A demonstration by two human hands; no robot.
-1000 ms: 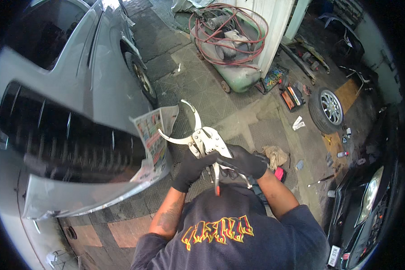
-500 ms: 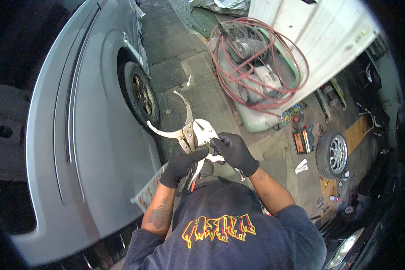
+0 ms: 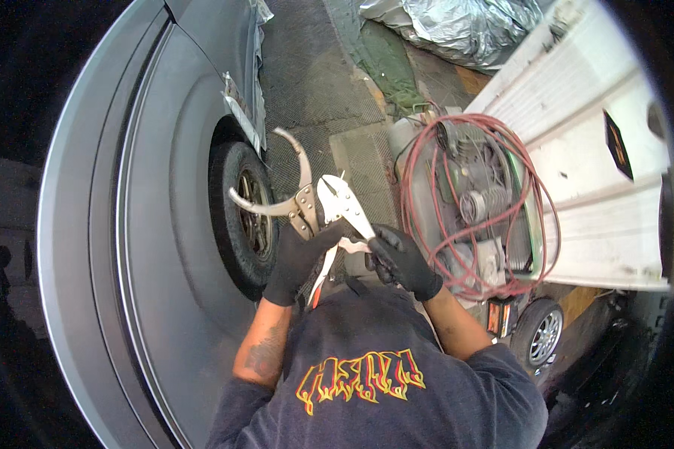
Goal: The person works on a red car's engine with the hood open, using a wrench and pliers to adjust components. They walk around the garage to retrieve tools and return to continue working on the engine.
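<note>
Both my hands wear black gloves. In my left hand (image 3: 305, 263) is a pair of C-clamp locking pliers (image 3: 302, 213), its two long curved jaws spread wide and pointing away from me. A pale handle with an orange end (image 3: 322, 280) hangs below that hand; which tool it belongs to I cannot tell. My right hand (image 3: 406, 262) is closed round the handles of smaller silver locking pliers (image 3: 344, 203). Their broad jaw head lies just right of the C-clamp pliers. My fingers hide much of both tools' handles.
A grey vehicle (image 3: 180, 247) with a wheel (image 3: 251, 202) fills the left. To the right stands an air compressor (image 3: 468, 187) draped with a red hose (image 3: 550, 217), beside a white panel (image 3: 577, 120). A loose wheel (image 3: 544, 337) is at lower right; a silver cover (image 3: 464, 30) lies at the back.
My view has swung, so the compressor and loose wheel appear lower and farther right. Both hands keep their tools; my right hand sits slightly farther from the left one.
</note>
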